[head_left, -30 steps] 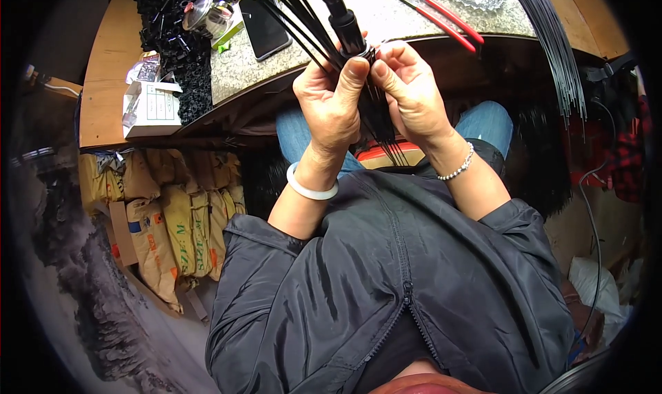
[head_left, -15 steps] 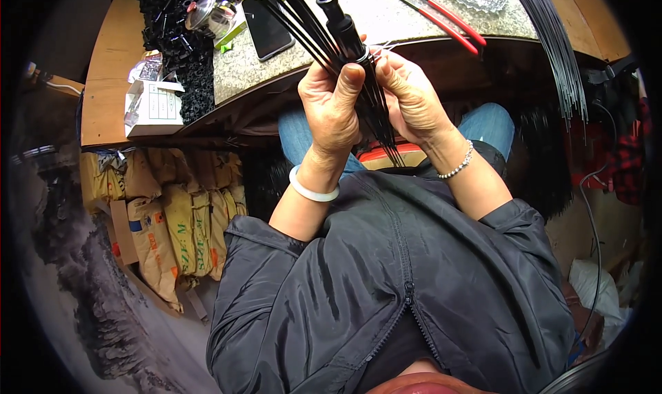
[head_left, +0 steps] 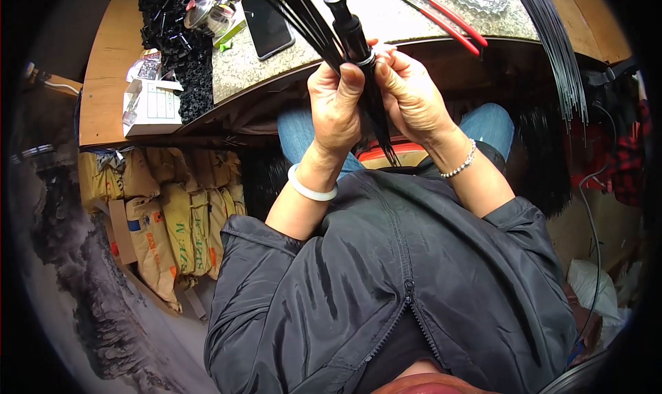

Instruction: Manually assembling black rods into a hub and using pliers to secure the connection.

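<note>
My left hand (head_left: 336,104) is closed round a bundle of thin black rods (head_left: 303,18), which look like umbrella ribs and fan out up to the left. Among them stands a black tubular piece (head_left: 350,32) with a flared, hollow top end. A thin pale wire (head_left: 369,58) circles its lower collar. My right hand (head_left: 416,94) is closed too, thumb and fingers pinched at that collar on the wire's ends. The fingertips partly hide the wire. Below the hands, the dark lower ends of the bundle (head_left: 383,135) hang down.
On the stone-topped table (head_left: 321,35) lie a black phone (head_left: 267,27) and red-handled pliers (head_left: 448,25). At left are a heap of small black parts (head_left: 162,15) and an open white box (head_left: 153,104). More dark rods (head_left: 555,56) overhang the right edge. Stuffed sacks (head_left: 152,246) stand below left.
Both hands and the tubular piece have shifted slightly right. The loose wire ends, spread out before, are now mostly gathered at my right fingertips.
</note>
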The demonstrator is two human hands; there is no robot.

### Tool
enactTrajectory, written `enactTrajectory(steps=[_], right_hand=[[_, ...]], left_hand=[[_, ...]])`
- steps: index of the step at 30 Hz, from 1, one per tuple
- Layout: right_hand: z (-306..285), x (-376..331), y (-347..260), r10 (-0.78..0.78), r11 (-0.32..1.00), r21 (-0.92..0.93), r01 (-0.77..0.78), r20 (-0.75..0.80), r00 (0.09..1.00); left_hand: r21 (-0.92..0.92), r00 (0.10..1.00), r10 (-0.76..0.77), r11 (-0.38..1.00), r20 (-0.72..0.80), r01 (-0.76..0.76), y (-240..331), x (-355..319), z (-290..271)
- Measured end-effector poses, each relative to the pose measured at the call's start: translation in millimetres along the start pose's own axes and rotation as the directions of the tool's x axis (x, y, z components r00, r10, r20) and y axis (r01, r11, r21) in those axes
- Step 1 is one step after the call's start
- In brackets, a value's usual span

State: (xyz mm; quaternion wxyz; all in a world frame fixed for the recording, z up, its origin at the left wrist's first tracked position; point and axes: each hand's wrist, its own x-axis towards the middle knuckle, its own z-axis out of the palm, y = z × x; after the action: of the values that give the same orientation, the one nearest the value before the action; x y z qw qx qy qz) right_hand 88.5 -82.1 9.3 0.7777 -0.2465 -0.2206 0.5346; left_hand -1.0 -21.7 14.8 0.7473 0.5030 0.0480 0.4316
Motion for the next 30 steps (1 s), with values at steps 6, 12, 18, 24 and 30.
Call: enactTrajectory(steps=[6,12,18,24,30], right_hand=[[-16.8,-17.1,37.2,-0.07,0.759,-0.639,0.127,0.114,0.991],[-16.8,-21.5,33.0,-0.261,0.51,-0.797,0.322,0.214,0.941],[-16.7,-16.1,-2.5,-0.326,0.404,-0.81,0.426,0.308,0.894],[43.8,-13.5,-60.3,-0.521,-0.071,-0.783,0.618,0.557,0.647],[48.1,-20.5,-60.6,-0.466,-0.138,-0.828,0.543,0.538,0.703]], left_hand=[[-0.002,0.999,0.018,1.0,0.048,-0.018,20.7,25.8,-4.4],[0.196,0.974,-0.112,0.978,0.195,0.073,35.0,23.9,1.6],[0.434,0.998,0.024,0.901,-0.062,0.006,38.1,16.6,29.5],[0.53,0.984,0.085,0.848,-0.158,0.012,39.2,9.8,34.9],[0.438,0.975,0.173,0.894,-0.137,-0.098,30.8,4.6,38.1]])
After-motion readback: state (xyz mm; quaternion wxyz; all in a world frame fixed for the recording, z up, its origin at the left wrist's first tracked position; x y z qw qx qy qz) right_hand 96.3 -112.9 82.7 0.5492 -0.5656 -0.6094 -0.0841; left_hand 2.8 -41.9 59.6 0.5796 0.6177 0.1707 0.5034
